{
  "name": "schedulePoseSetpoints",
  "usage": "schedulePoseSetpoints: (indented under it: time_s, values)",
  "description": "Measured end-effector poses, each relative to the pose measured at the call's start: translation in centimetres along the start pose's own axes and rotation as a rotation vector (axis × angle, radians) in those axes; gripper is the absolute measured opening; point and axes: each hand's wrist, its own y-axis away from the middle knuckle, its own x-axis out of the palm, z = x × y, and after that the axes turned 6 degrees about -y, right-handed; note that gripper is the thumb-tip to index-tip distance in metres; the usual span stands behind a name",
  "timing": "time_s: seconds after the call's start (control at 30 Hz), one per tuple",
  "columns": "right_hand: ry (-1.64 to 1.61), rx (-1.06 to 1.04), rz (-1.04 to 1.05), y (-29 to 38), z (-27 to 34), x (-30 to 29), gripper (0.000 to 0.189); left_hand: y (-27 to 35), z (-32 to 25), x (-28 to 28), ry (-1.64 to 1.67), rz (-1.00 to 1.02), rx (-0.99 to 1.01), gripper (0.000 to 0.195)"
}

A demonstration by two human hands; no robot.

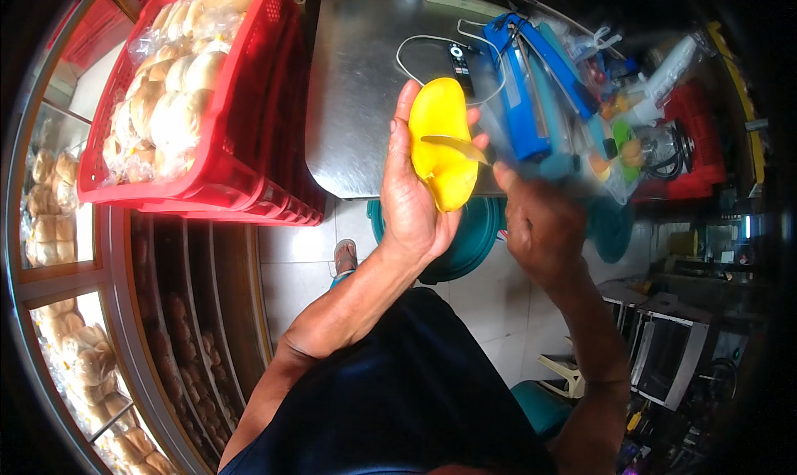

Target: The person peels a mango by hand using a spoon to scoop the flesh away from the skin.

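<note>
My left hand (406, 204) holds a piece of yellow mango (439, 114) in its palm, fingers curled around the far side. The fruit's smooth, bright face is turned up, with a hollow near its lower part. My right hand (543, 226) grips a thin metal utensil (453, 144), a spoon or a knife; I cannot tell which. Its thin end lies across the middle of the mango, and the handle is mostly hidden in my fingers. Both hands are over the near edge of a stainless steel table (355, 101).
Stacked red plastic crates (230, 164) with bagged bread rolls (168, 101) stand at left, beside a glass display case (112, 282). On the table lie a remote control (459, 64), a white cable (405, 58) and a blue bag sealer (520, 101). A green bucket (476, 251) stands below.
</note>
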Motion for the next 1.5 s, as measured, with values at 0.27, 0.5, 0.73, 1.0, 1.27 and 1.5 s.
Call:
schedulePoseSetpoints:
  time_s: [0.27, 0.5, 0.73, 1.0, 1.27, 1.5]
  values:
    - [-0.13, 0.161, 0.095, -0.3, 1.4, 0.0, 0.023, 0.1, -0.5, -1.7, 0.098, 0.192, -0.19, 0.055]
    - [-0.374, 0.478, 0.105, 0.2, 2.0, 0.0, 0.018, 0.0, 0.0, -0.1, 0.0, -0.069, -0.093, 0.06]
    - [-0.585, 0.564, 0.191, 0.1, 1.6, -0.4, 0.014, 0.5, -0.2, -0.3, 0.038, 0.023, -0.122, 0.067]
    - [-0.718, 0.654, 0.302, 0.1, 1.8, -1.1, 0.011, 0.9, -0.2, -0.2, 0.07, 0.065, -0.116, 0.071]
    - [-0.788, 0.731, 0.474, -0.4, 1.6, -2.1, 0.011, 1.1, -0.1, -0.9, 0.215, 0.139, -0.198, 0.073]
    - [-0.642, 0.62, 0.358, -0.5, 1.9, -1.9, 0.015, 0.7, 0.6, -1.2, 0.208, 0.005, -0.219, 0.071]
